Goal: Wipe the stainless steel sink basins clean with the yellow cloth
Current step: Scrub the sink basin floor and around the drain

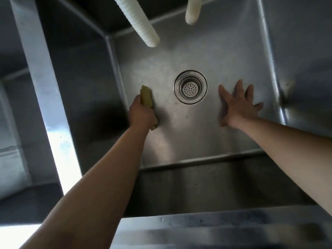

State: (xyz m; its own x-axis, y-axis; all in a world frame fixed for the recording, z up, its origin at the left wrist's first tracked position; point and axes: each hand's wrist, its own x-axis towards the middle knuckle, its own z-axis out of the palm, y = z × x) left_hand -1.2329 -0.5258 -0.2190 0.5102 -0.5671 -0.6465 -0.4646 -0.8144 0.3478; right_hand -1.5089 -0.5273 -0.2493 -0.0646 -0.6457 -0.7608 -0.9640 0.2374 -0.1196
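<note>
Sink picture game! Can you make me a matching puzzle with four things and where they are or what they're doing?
Things:
1. yellow cloth
2. drain strainer
3. right hand
4. ribbed white hose

Descriptions:
A. hangs down over the basin
B. open, fingers spread wide
C. gripped in the left hand
D. middle of the basin floor

Pairs: 1-C, 2-D, 3-B, 4-A
</note>
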